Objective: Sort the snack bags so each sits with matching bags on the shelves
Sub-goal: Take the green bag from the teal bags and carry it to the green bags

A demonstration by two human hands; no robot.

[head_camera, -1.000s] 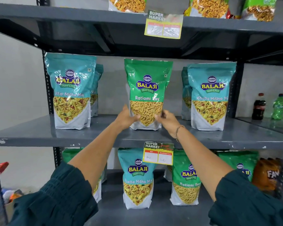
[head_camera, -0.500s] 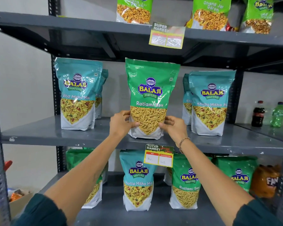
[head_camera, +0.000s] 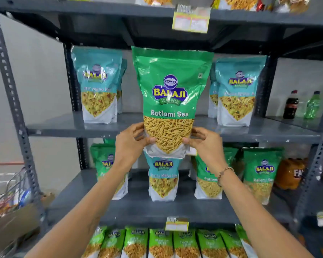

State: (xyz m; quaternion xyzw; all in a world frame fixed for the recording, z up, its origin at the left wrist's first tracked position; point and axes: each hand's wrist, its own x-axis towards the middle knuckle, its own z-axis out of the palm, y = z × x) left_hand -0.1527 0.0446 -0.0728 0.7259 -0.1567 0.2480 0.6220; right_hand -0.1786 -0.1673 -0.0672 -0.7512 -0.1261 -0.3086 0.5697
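A green Ratlami Sev bag (head_camera: 171, 94) is held upright in the air in front of the middle shelf (head_camera: 63, 125). My left hand (head_camera: 131, 144) grips its lower left edge and my right hand (head_camera: 203, 144) grips its lower right edge. Teal Khatta Mitha Mix bags stand on the middle shelf at the left (head_camera: 99, 86) and at the right (head_camera: 238, 92). On the shelf below stand a teal mix bag (head_camera: 163, 179) in the middle and green Ratlami Sev bags at the left (head_camera: 105, 162) and right (head_camera: 259, 172).
A row of light green Chana Jor Garam bags (head_camera: 160, 243) fills the lowest visible shelf. Two drink bottles (head_camera: 290, 105) stand on a neighbouring shelf at the right, with an orange bottle pack (head_camera: 289, 174) below. A cardboard box (head_camera: 11, 220) with mixed goods sits low at the left.
Both hands have lifted the green Ratlami Sev bag off the middle shelf and drawn it toward me; it now hangs in front of the shelf edge. The view has tilted down.
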